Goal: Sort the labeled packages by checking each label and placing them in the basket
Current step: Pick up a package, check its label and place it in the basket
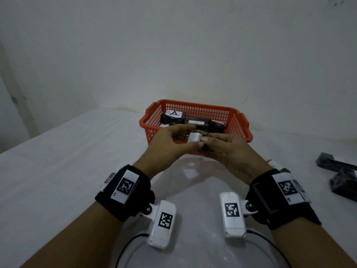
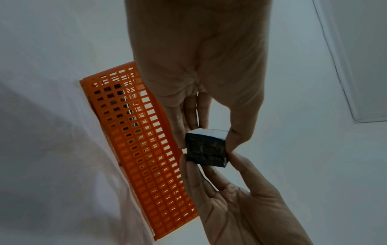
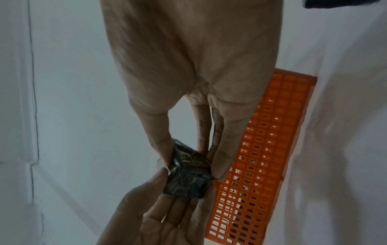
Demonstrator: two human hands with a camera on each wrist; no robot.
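Both hands meet just in front of the orange basket [image 1: 195,111] on the table [image 1: 67,161]. The left hand [image 1: 166,149] and right hand [image 1: 231,151] share a narrow fingertip grip on one small dark package [image 2: 206,147], white label [image 1: 193,139] facing up. More labeled packages [image 1: 172,118] lie inside the basket.

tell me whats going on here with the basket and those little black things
A person is holding one small black wrapped package with a white label between both hands, the left hand and right hand each pinching it by the fingertips, just in front of the orange plastic mesh basket. The basket already holds several black packages, two showing labels marked A. More black packages lie on the white table to the right.
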